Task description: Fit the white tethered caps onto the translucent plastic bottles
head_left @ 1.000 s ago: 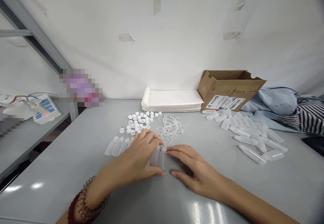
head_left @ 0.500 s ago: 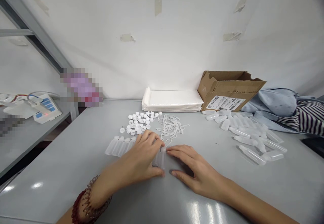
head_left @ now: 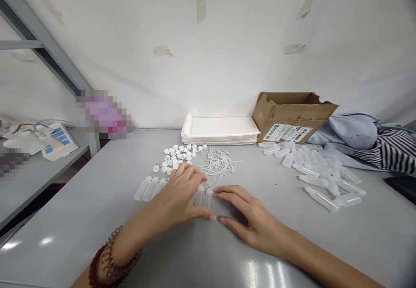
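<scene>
My left hand (head_left: 177, 194) lies over a row of small translucent plastic bottles (head_left: 150, 188) on the grey table (head_left: 97, 218), fingers curved on them and thumb against the bottles' bases. My right hand (head_left: 248, 214) rests flat and open just to the right, its fingertips touching the last bottle (head_left: 208, 197) of the row. Beyond the hands lie a cluster of white caps (head_left: 180, 155) and a tangle of thin white plastic loops (head_left: 219, 164).
A heap of loose translucent bottles (head_left: 320, 173) lies at the right. A stack of white padded envelopes (head_left: 221, 129) and an open cardboard box (head_left: 292, 114) stand by the wall. Folded clothing (head_left: 367, 140) is at far right. A second table (head_left: 26, 162) with a white device is at left.
My left hand has slid slightly left and forward over the row of bottles. The right hand has stayed almost in place.
</scene>
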